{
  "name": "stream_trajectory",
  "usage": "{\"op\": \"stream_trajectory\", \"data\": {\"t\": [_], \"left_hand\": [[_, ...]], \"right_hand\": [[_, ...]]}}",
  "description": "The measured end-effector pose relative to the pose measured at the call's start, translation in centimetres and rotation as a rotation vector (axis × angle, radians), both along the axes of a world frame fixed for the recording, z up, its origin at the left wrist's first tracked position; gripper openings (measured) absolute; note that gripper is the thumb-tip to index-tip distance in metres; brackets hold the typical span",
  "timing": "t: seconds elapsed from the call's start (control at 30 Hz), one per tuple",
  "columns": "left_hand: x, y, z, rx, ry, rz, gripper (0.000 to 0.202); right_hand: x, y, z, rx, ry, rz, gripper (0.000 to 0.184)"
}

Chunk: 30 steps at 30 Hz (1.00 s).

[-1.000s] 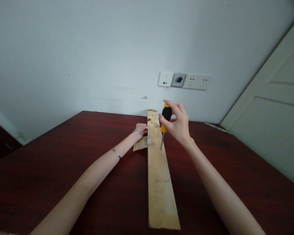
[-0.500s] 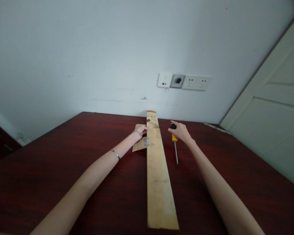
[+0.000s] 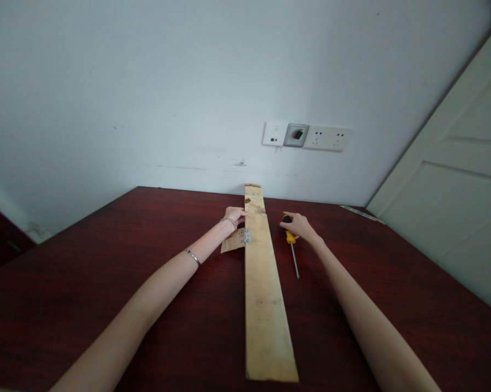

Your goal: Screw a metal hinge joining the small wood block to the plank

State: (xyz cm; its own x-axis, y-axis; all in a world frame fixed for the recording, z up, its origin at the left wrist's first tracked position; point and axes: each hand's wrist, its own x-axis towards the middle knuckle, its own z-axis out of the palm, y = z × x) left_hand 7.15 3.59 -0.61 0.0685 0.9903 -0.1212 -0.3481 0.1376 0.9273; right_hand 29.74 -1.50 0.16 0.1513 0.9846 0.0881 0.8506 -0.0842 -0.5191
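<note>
A long wooden board [image 3: 265, 305] lies lengthwise on the dark red table, its far end near the wall. On its left edge sits a metal hinge [image 3: 246, 236], which joins it to a small wooden piece [image 3: 232, 242]. My left hand [image 3: 234, 214] is closed at the board's left edge just beyond the hinge, fingers touching the wood; some fingertips are hidden. To the right of the board, my right hand [image 3: 298, 225] grips a screwdriver [image 3: 291, 238] by its yellow and black handle. The shaft points back toward me, with its tip near or on the tabletop.
The table [image 3: 180, 326] meets a white wall [image 3: 188, 98] carrying a row of sockets and switches [image 3: 327, 138]. At right stands a white panelled door [image 3: 466, 179]. A thin pale strip [image 3: 362, 213] lies near the table's far right edge.
My right hand has come slightly toward me and lower with the screwdriver. My left hand, the board and the hinged piece have stayed in place.
</note>
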Motion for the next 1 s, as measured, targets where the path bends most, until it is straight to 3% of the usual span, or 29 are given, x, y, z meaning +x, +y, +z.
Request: {"op": "stream_trajectory", "data": {"t": [0.1,0.3,1.0], "left_hand": [[-0.05,-0.18,0.10,-0.034,0.013,-0.011,0.007],[-0.01,-0.28,0.29,-0.024,-0.012,0.011,0.019],[0.02,0.03,0.08,-0.025,-0.016,0.033,0.020]], "right_hand": [[0.12,0.10,-0.47,-0.021,0.012,-0.006,0.064],[0.09,0.32,-1.00,-0.018,-0.029,-0.005,0.062],[0.41,-0.52,-0.31,-0.025,-0.169,-0.049,0.062]]}}
